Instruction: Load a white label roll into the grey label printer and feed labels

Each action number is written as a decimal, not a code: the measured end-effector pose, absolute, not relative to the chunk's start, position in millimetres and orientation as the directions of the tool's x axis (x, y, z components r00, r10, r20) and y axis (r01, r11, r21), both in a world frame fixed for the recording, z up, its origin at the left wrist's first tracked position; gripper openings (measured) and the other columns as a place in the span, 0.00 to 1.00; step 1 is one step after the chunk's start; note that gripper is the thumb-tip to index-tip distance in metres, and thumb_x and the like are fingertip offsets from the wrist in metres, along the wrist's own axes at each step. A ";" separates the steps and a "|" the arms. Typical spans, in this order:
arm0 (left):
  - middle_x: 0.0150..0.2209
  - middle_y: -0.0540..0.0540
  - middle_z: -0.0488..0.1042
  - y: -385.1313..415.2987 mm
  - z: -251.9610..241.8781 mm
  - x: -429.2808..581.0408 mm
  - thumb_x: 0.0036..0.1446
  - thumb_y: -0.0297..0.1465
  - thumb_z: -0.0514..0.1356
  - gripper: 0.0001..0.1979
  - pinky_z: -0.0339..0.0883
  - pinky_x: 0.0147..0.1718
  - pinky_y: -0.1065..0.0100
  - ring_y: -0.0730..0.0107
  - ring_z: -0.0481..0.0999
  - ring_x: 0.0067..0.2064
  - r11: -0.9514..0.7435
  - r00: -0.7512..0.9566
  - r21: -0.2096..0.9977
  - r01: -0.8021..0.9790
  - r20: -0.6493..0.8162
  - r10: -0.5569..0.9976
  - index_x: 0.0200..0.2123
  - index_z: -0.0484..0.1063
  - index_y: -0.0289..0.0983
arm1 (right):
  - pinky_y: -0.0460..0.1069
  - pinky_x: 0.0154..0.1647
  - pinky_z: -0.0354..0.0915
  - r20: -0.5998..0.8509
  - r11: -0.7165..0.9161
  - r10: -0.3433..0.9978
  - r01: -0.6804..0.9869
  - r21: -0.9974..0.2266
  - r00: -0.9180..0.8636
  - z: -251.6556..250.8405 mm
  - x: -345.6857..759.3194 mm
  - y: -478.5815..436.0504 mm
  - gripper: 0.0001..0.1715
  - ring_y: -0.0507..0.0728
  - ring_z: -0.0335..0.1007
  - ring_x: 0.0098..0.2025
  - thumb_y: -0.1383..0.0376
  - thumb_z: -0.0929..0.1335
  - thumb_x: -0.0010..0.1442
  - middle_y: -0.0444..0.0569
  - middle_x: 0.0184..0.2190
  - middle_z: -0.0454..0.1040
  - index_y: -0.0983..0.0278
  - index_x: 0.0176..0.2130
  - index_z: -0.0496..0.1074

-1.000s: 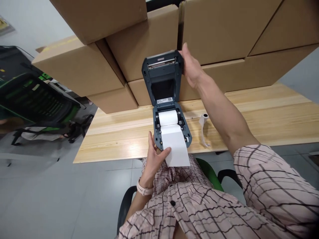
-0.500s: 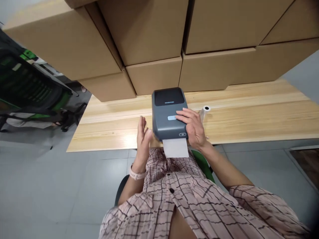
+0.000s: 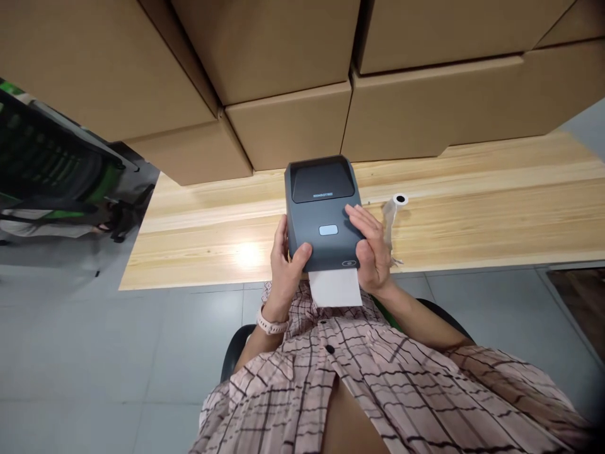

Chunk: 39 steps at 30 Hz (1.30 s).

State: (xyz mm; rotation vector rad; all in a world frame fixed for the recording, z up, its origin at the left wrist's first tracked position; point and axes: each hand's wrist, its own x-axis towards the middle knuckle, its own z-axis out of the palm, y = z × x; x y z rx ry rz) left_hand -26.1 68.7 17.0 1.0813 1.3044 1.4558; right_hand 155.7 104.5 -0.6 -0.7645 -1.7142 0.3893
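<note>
A dark grey label printer (image 3: 312,246) with a black window and a pale blue button (image 3: 328,230) stands on the wooden table near its front edge. A blank white label (image 3: 335,289) sticks out of its front slot. My left hand (image 3: 286,271) grips the printer's left front side, thumb on the top and fingers down along the side. At the right side, my right hand (image 3: 373,252) lies against the edge with its fingers stretched out loosely over the top. It holds nothing by itself.
Right of the printer stands a small white paper roll (image 3: 399,200) with a loose strip trailing toward me. Stacked cardboard boxes (image 3: 288,126) line the back of the wooden table (image 3: 496,214). A black and green chair (image 3: 57,164) is at the left.
My left hand has moved in from beside the printer and taken hold of its left side. My right hand's fingers have slid off the button toward the right edge.
</note>
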 end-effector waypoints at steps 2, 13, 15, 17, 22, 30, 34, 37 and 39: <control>0.76 0.39 0.59 69.2 17.1 -27.1 0.60 0.51 0.68 0.41 0.56 0.75 0.48 0.44 0.59 0.77 -0.072 -0.233 0.997 -0.037 0.061 0.970 0.72 0.62 0.45 | 0.69 0.75 0.60 0.735 0.734 0.667 0.282 -0.618 -0.123 -0.2 155.1 104.9 0.29 0.63 0.63 0.74 0.60 0.56 0.77 0.41 0.69 0.72 0.45 0.71 0.63; 0.27 0.48 0.76 -4.8 3.7 -12.8 0.57 0.50 0.70 0.22 0.63 0.26 0.71 0.74 0.71 0.27 0.276 -0.076 0.957 -0.084 -0.283 0.956 0.30 0.78 0.35 | 0.68 0.73 0.62 0.736 0.731 0.664 0.324 -0.600 -0.135 3.5 155.8 106.3 0.28 0.62 0.65 0.72 0.64 0.57 0.75 0.44 0.64 0.76 0.49 0.67 0.68; 0.23 0.49 0.75 0.8 6.8 -8.6 0.48 0.55 0.74 0.27 0.58 0.21 0.72 0.77 0.68 0.21 0.432 0.132 0.869 -0.242 -0.412 0.902 0.27 0.77 0.34 | 0.68 0.72 0.63 0.747 0.742 0.651 0.324 -0.587 -0.134 3.7 155.6 106.9 0.27 0.62 0.66 0.71 0.65 0.57 0.75 0.45 0.63 0.77 0.50 0.66 0.69; 0.20 0.49 0.75 7.2 10.6 -7.3 0.43 0.55 0.76 0.29 0.56 0.18 0.72 0.80 0.64 0.17 0.459 0.178 0.832 -0.312 -0.423 0.888 0.25 0.77 0.34 | 0.68 0.72 0.63 0.747 0.743 0.649 0.336 -0.579 -0.145 5.4 156.9 107.3 0.26 0.62 0.67 0.70 0.66 0.57 0.75 0.45 0.63 0.77 0.51 0.65 0.70; 0.21 0.47 0.78 7.4 10.3 -13.0 0.46 0.53 0.76 0.27 0.63 0.21 0.71 0.77 0.68 0.19 0.385 0.114 0.904 -0.188 -0.369 0.922 0.23 0.78 0.34 | 0.66 0.69 0.63 0.699 0.749 0.645 0.435 -0.499 -0.309 15.8 167.9 108.9 0.25 0.63 0.66 0.70 0.63 0.56 0.76 0.46 0.64 0.76 0.53 0.62 0.73; 0.24 0.49 0.75 9.2 -2.7 -30.3 0.67 0.50 0.60 0.26 0.70 0.33 0.68 0.70 0.74 0.29 -0.030 -0.443 0.997 0.070 0.058 0.894 0.25 0.75 0.37 | 0.72 0.77 0.41 0.593 0.783 0.593 0.561 -0.268 -0.545 40.1 174.5 121.8 0.17 0.64 0.60 0.74 0.56 0.61 0.77 0.42 0.66 0.76 0.51 0.53 0.79; 0.57 0.40 0.80 24.2 1.3 -33.0 0.71 0.44 0.59 0.18 0.73 0.57 0.58 0.60 0.79 0.58 -0.212 -0.510 0.949 0.232 0.305 0.805 0.55 0.78 0.40 | 0.76 0.78 0.40 0.598 0.765 0.635 0.502 -0.402 -0.489 33.1 175.8 121.0 0.19 0.66 0.56 0.77 0.47 0.63 0.75 0.40 0.70 0.71 0.49 0.53 0.77; 0.73 0.40 0.65 30.8 4.1 -31.4 0.72 0.43 0.57 0.27 0.61 0.71 0.51 0.56 0.65 0.73 -0.243 -0.373 0.938 0.247 0.323 0.870 0.70 0.66 0.45 | 0.75 0.77 0.49 0.626 0.678 0.732 0.376 -0.631 -0.269 16.4 183.7 112.7 0.24 0.65 0.53 0.78 0.46 0.61 0.75 0.42 0.76 0.60 0.48 0.63 0.72; 0.76 0.42 0.60 33.3 5.4 -30.5 0.73 0.43 0.56 0.29 0.55 0.75 0.49 0.56 0.59 0.77 -0.257 -0.312 0.932 0.254 0.330 0.891 0.73 0.61 0.47 | 0.73 0.77 0.52 0.585 0.593 0.803 0.263 -0.761 -0.118 5.5 189.4 106.8 0.28 0.65 0.52 0.79 0.47 0.59 0.76 0.45 0.77 0.58 0.48 0.69 0.66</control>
